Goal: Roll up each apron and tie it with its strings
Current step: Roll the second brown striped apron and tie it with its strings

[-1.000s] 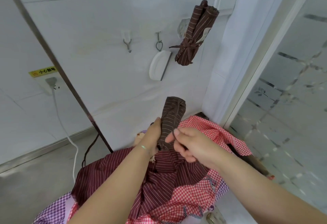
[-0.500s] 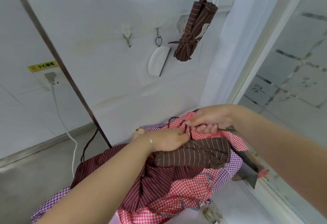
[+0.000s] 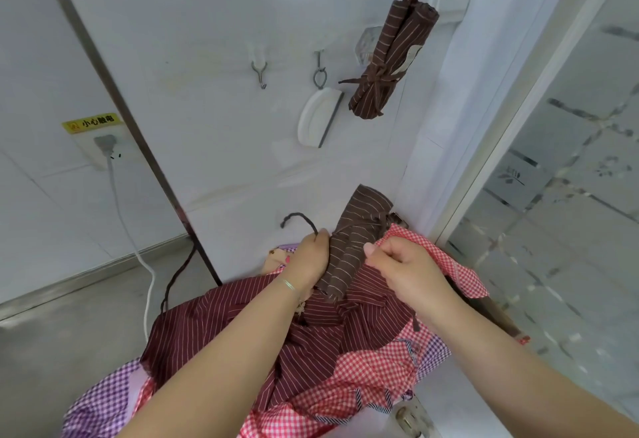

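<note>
A rolled brown striped apron stands tilted between my hands, above a pile of aprons. My left hand grips its left side and pinches a dark string that curls up to the left. My right hand is closed at the roll's right side, fingers pinched on a string I can barely see. Another brown striped apron, rolled and tied with its strings, hangs on the wall at the upper right.
Underneath lie loose aprons: maroon striped, red checked, purple checked. The wall holds two bare hooks, a white brush and a socket with a white cable. A frosted glass door stands right.
The roll went from upright to lying flat and now stands tilted again. My right hand came back from the far side to the roll's right; the left now holds a string end.
</note>
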{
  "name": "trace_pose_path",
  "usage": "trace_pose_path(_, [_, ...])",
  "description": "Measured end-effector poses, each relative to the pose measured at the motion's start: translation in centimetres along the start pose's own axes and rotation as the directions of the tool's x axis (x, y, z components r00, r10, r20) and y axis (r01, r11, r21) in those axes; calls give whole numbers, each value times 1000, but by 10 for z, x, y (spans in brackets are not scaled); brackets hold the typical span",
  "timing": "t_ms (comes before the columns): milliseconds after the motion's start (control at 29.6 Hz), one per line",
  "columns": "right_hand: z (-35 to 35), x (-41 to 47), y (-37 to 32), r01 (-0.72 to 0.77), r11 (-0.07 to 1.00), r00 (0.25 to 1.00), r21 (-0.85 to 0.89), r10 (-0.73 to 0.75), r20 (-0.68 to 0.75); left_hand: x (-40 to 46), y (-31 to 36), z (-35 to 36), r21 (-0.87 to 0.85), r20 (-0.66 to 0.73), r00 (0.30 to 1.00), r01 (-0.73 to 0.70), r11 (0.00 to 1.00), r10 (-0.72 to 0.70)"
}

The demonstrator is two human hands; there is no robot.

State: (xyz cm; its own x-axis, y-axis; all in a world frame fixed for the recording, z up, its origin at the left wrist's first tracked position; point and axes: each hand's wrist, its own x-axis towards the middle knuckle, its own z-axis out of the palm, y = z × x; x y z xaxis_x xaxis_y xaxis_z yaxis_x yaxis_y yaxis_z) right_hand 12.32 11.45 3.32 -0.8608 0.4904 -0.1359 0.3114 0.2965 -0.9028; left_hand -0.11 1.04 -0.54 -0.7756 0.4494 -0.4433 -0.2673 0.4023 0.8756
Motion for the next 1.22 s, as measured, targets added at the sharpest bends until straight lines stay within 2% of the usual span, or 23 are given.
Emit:
trace_pose_path(68, [-3,-1,8,-175,939,984,296,155,90,-2,1,2,-172,29,998,60,983,-55])
trace_pose_path(101, [-4,-1,12,-223,900,974,374,187,131,-2,1,3,-225,53,996,77,971,-67])
trace_pose_path(304, [-8,1,21,-286,792,956,540,194,221,-9,7,4,-336,185,983,62,940,1])
trace_pose_path(541, [-16,4,26,-161,849,924,503,-50,379,-23,10,1,-278,371,927,56,959,54])
trace_pose_path(743, [-21,5,32,-137,825,935,548,-75,347,-25,9,4,-217,410,912,66,974,29])
trace_pose_path(777, [-21,5,33,-140,817,941,559,-66,332,-24,10,4,-163,396,917,27,986,40])
trace_pose_path(845, [-22,4,35,-146,806,948,574,-53,315,-23,16,-3,54,338,933,-152,987,125])
trace_pose_path(912, [-23,3,38,-146,818,945,556,-50,322,-24,24,-13,262,297,921,-332,906,251])
trace_pose_path(946, [-24,2,38,-153,827,943,542,-42,331,-24,29,-17,302,295,910,-379,875,293])
trace_pose_path(1014, [-24,2,41,-170,841,939,513,-20,344,-25,33,-22,283,291,897,-414,865,333])
trace_pose_path(1081, [-24,2,42,-172,852,937,495,-14,350,-24,35,-20,185,263,904,-390,902,337])
trace_pose_path(1217, [-28,3,36,-143,880,925,454,-44,376,-20,37,-14,-46,293,933,-205,978,209])
